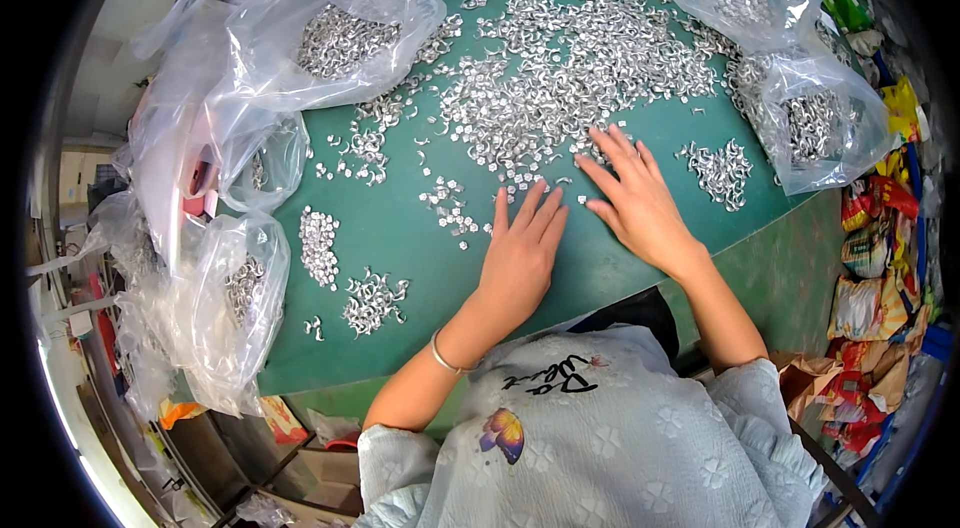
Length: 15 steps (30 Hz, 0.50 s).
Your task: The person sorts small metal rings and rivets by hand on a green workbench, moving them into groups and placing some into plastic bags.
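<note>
Plainly, left hand [520,258] outstretched, slightly spread, by small silvery metal parts [560,93]; right hand [645,213] spread wider at their near edge (both over green table [405,228]).

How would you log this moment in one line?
left hand: open, beside metal parts | right hand: open, beside same parts | clear bags: parts inside | green tabletop: beneath

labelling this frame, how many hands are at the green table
2: the left hand at the green table, fingertips beside loose metal pieces; the right hand, fingertips at the near edge of the big pile. Others may be hidden behind the bags.
</note>
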Available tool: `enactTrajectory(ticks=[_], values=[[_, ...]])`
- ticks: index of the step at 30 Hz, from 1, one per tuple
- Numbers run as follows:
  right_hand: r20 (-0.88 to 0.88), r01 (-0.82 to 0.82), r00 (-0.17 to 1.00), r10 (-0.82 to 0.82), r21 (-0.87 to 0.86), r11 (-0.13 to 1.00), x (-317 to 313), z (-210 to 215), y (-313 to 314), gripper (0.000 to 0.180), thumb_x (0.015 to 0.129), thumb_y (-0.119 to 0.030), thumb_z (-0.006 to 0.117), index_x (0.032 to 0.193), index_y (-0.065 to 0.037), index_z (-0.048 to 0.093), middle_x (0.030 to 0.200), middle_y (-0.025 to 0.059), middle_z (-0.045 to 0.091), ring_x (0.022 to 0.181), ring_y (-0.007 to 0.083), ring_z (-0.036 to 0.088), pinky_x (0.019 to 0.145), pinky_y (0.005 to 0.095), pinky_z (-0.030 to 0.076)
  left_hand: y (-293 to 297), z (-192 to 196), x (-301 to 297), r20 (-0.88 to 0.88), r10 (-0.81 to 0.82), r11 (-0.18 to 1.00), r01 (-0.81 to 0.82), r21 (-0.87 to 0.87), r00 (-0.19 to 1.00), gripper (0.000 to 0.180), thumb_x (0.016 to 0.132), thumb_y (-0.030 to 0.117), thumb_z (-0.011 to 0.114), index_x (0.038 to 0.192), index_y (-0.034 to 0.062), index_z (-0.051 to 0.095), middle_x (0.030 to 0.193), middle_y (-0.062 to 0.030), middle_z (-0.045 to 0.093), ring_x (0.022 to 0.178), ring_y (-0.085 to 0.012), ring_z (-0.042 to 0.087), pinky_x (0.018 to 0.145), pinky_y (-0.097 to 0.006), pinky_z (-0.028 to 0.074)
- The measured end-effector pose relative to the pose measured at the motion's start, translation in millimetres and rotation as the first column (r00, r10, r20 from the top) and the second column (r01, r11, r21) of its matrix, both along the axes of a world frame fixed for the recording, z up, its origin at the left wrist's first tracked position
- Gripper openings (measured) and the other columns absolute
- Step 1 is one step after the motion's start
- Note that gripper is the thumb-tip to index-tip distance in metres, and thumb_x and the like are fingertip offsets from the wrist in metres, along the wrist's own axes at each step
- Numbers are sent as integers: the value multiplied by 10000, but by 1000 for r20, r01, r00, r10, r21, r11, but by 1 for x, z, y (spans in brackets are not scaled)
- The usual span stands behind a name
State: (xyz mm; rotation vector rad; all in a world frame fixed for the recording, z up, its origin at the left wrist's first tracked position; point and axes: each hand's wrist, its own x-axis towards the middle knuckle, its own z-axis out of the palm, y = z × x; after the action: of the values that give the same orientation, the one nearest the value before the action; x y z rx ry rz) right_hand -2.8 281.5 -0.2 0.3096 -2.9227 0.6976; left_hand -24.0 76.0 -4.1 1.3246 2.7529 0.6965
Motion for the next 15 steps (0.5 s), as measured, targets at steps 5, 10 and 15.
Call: enactTrajectory(ticks=[5, 10, 15], values=[[-74, 70, 995, -69, 16, 997, 12, -4, 18, 437, 866, -128, 656, 1287, -66, 557, 1450, 94, 434, 1391, 318, 344, 1124, 521, 284, -5, 1, -2, 29, 68, 991, -71, 117, 997, 522, 750, -120, 514, 1264, -29, 533, 1387, -168, 489, 1353, -338, 410, 1121, -586, 260], [-105, -33, 994, 34, 3, 999, -3, 3, 1, 354, 857, -97, 650, 1207, -66, 601, 1382, 105, 500, 1355, 326, 402, 1102, 519, 302, 19, -7, -17, -23, -36, 998, 37, 45, 999, 538, 740, -131, 504, 1269, -35, 533, 1379, -185, 494, 1330, -349, 434, 1118, -574, 276], [-181, 122, 977, -115, 26, 992, 0, -8, 20, 303, 829, -102, 678, 1128, -64, 647, 1300, 104, 550, 1321, 328, 431, 1058, 505, 338, 1, -10, -8, 46, -16, 991, 9, 133, 999, 483, 756, -88, 548, 1235, -28, 558, 1346, -190, 503, 1299, -347, 451, 1118, -549, 293]])
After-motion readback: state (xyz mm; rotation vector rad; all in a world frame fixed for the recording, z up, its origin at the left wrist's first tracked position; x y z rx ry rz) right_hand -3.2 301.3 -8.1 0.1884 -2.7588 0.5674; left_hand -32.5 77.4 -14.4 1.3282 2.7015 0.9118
